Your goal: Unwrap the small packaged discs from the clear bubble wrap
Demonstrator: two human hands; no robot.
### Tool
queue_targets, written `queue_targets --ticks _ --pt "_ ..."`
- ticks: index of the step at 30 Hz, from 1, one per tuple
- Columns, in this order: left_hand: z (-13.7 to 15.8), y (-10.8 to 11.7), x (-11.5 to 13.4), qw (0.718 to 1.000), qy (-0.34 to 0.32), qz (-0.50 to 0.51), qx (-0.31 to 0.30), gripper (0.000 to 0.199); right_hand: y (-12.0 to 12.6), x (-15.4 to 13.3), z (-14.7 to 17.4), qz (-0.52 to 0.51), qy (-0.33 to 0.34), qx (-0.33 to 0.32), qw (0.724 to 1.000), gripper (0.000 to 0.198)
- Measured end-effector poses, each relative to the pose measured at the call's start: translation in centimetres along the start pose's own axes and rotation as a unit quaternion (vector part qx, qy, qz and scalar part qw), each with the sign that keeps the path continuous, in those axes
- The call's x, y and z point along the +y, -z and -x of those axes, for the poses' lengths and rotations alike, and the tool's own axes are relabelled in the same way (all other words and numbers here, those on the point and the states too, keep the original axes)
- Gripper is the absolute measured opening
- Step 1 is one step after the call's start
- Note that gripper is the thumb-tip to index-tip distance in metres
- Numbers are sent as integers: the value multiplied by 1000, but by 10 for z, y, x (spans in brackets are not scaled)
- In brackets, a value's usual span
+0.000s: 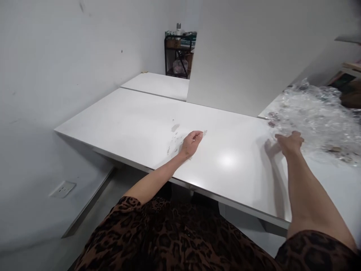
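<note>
My left hand (192, 144) is over the middle of the white table (135, 120), its fingers curled in toward the thumb. Whether anything small is between those fingers, I cannot make out. To the right, my right hand (290, 143) reaches out with fingers apart at the near left edge of a heap of clear plastic bags (318, 116). Its fingertips partly overlap the heap, and I cannot tell if they touch the plastic. Small reddish and brown bits show through the bags. Greyish marks (175, 127) are on the tabletop just left of my left hand.
A tall white panel (239, 56) stands behind the table. Beyond it is a black shelf rack (165, 56) with boxes. A white wall (70, 56) with a socket (63, 189) runs along the left. Brown items (351, 94) sit at far right.
</note>
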State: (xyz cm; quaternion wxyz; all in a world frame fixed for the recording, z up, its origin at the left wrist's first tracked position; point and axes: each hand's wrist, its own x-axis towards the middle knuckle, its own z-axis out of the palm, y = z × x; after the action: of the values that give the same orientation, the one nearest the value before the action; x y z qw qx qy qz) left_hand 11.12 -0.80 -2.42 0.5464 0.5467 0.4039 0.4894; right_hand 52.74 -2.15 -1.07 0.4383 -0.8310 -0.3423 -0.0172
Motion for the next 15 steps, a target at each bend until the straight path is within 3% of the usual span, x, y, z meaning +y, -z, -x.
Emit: queue_targets --ticks 2,5,10,13,15 --pt "0 -1 -2 1000 -7 3 -6 16 -6 -5 19 55 -13 -24 998 43" --pt "1 -3 -2 1000 -2 16 -15 15 -9 -26 67 81 56 -111 989 42" --pt "4 -1 3 998 27 45 -26 12 -17 -62 140 11 140 -254 957 49" --pt "8 3 4 999 28 37 -25 13 -23 -62 129 18 158 -318 935 38" --pt "12 6 3 999 29 28 -24 15 -22 -56 100 68 128 -279 949 30"
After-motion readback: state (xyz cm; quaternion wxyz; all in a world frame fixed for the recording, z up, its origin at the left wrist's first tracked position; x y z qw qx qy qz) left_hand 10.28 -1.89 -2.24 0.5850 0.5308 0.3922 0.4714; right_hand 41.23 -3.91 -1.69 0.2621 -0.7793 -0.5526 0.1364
